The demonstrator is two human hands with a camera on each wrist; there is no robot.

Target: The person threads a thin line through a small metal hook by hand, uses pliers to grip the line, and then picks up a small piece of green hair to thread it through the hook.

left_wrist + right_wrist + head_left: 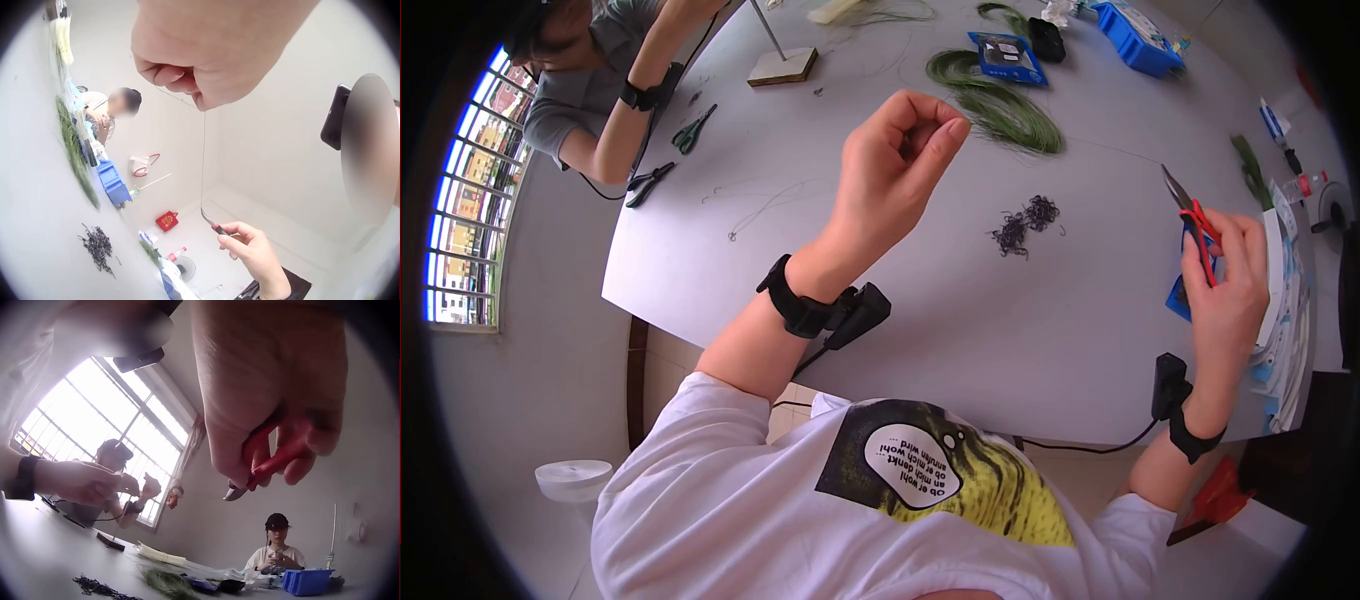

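My left hand (890, 165) is raised over the table, fingers curled in, thumb and forefinger pinching a thin line (204, 156). In the left wrist view that line runs taut down to the slim, curved metal tips of red-handled pliers (1197, 225). My right hand (1232, 265) grips the pliers by their handles near the table's right side, tips pointing away from me. A pile of small dark fish hooks (1025, 226) lies on the table between the hands. Beyond it is a long bundle of green line strands (1010, 115).
A blue packet (1008, 58) lies by the green strands, with a blue bin (1135, 40) at the far right. Green-handled tools (690, 132) and a wooden-based stand (782, 67) are at the left, where another person (590, 90) sits. Loose strands cross the table.
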